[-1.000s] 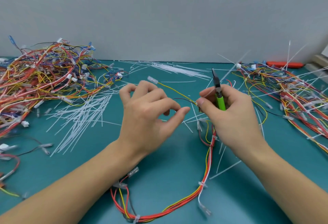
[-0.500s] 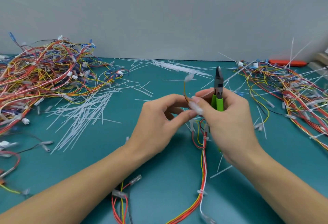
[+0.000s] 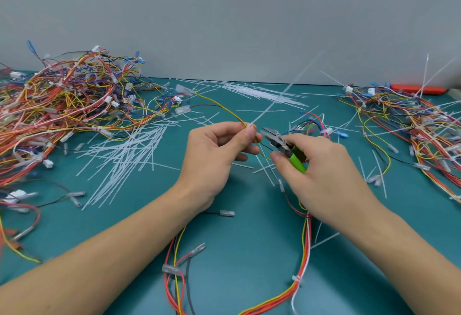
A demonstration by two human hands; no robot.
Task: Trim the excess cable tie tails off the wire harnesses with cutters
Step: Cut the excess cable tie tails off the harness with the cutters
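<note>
— Harness wires point(image 3: 225, 111): where?
— Pinched in the left hand point(image 3: 214, 155), above the teal mat point(image 3: 249, 252).
— Right hand point(image 3: 321, 172)?
— Gripping green-handled cutters point(image 3: 282, 141), their tip just beside the tie tail point(image 3: 282, 95).

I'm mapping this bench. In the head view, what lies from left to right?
Left wire pile → loose cut tails → left hand → cutters → right hand → right wire pile.

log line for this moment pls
left hand: pinches yellow wire at tie | right hand: grips cutters, tips near tie tail | uncut
</note>
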